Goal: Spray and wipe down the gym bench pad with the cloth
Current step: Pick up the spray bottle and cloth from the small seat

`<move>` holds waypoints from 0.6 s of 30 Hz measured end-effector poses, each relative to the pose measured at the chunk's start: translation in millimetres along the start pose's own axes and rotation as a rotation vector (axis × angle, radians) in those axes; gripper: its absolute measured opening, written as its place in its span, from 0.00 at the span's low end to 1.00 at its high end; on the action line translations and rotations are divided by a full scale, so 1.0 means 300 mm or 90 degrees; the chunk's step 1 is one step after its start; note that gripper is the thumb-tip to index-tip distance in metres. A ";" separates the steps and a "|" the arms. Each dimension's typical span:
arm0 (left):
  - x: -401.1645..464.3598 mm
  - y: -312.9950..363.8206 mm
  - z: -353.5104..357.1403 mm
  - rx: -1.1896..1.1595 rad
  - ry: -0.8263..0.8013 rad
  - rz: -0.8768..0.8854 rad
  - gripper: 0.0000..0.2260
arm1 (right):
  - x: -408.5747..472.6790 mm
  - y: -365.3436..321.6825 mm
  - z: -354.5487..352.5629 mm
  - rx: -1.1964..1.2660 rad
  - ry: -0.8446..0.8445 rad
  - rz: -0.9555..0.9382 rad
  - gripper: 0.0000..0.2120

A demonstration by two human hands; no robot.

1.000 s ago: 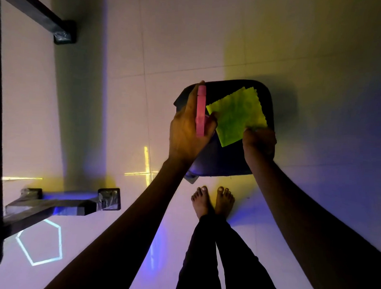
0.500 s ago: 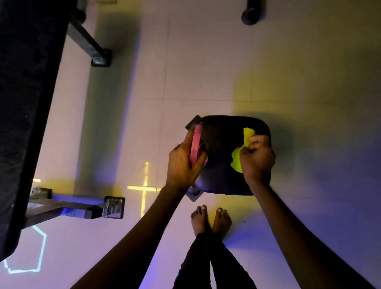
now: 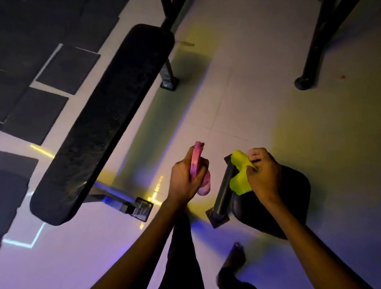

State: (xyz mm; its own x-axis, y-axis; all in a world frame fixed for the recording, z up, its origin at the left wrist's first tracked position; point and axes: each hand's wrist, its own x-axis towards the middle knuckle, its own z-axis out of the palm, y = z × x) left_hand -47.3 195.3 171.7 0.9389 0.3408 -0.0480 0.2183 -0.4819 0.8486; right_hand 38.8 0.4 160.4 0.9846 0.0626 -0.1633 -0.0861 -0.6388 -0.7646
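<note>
While my left hand [image 3: 184,181] grips the pink spray bottle [image 3: 198,166], my right hand [image 3: 263,175] holds the bunched yellow cloth [image 3: 239,174] in curled fingers [image 3: 255,156] above the small black seat pad [image 3: 291,191].

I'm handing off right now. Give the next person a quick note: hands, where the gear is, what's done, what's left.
Left hand grips the pink plastic spray bottle, held above the floor.
Right hand pinches the bunched yellow-green cloth over the small round black padded seat.
The long black bench pad stands to the left, untouched by either hand.
Done: both tools in hand.
Left: whether the long pad has been sprayed cannot be told; spray and wipe it.
</note>
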 end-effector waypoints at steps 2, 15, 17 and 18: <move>0.040 -0.050 -0.102 0.017 0.023 0.005 0.20 | 0.049 -0.103 0.087 -0.027 -0.021 -0.024 0.17; 0.444 -0.479 -0.839 0.009 0.228 -0.127 0.23 | 0.414 -0.844 0.843 -0.135 -0.222 -0.116 0.14; 0.498 -0.534 -0.935 0.030 0.292 -0.143 0.21 | 0.463 -0.946 0.955 -0.146 -0.249 -0.140 0.14; 0.526 -0.563 -0.980 0.035 0.316 -0.157 0.21 | 0.488 -0.997 1.011 -0.153 -0.263 -0.154 0.14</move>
State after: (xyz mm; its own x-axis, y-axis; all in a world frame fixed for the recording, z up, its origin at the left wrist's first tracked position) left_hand -14.1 567.9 175.6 0.6224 0.7824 0.0233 0.4421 -0.3760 0.8143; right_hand 162.5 433.1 176.0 0.8263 0.4952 -0.2685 0.2207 -0.7232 -0.6544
